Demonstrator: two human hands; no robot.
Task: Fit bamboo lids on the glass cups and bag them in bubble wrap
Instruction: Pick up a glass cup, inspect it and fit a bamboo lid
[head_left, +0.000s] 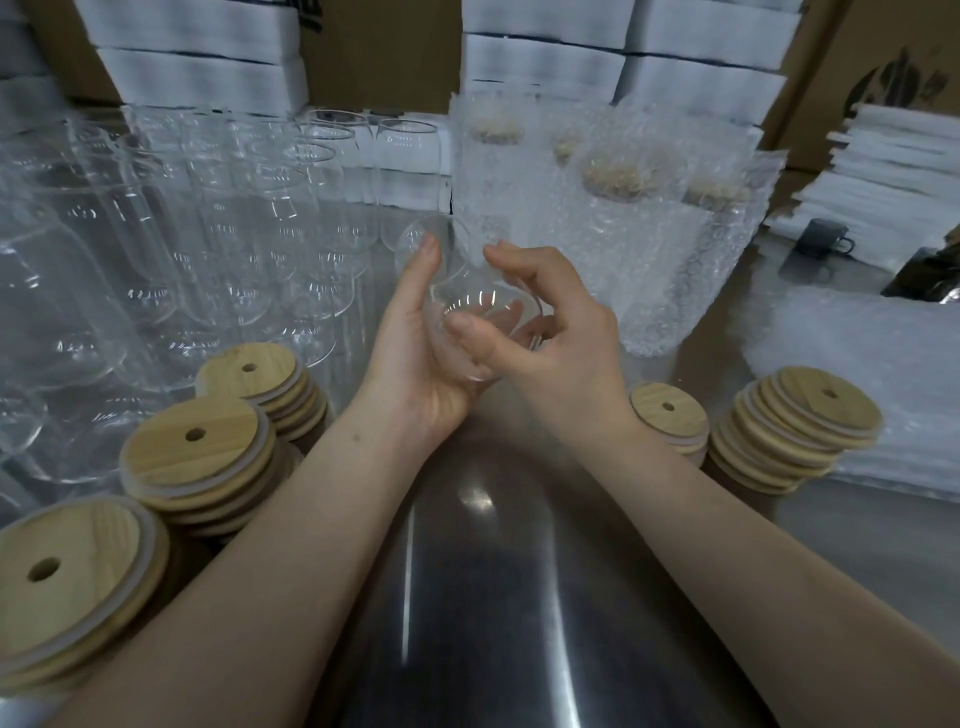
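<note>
Lids (195, 447) stack along the surface's (493, 597) near-left and near-right edges. Over its middle, the left hand (415, 353) wraps a tilted cup (467, 291) and the right hand (550, 332) pinches its rim. The glass looks light, stiff, slick and fragile, so the body is the best hold. Its outline blurs into far-edge bagged cups (623, 208).

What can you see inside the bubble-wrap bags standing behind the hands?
Tan bamboo lids show near the tops of the bubble-wrap bags; what lies below them is blurred by the wrap.
</note>
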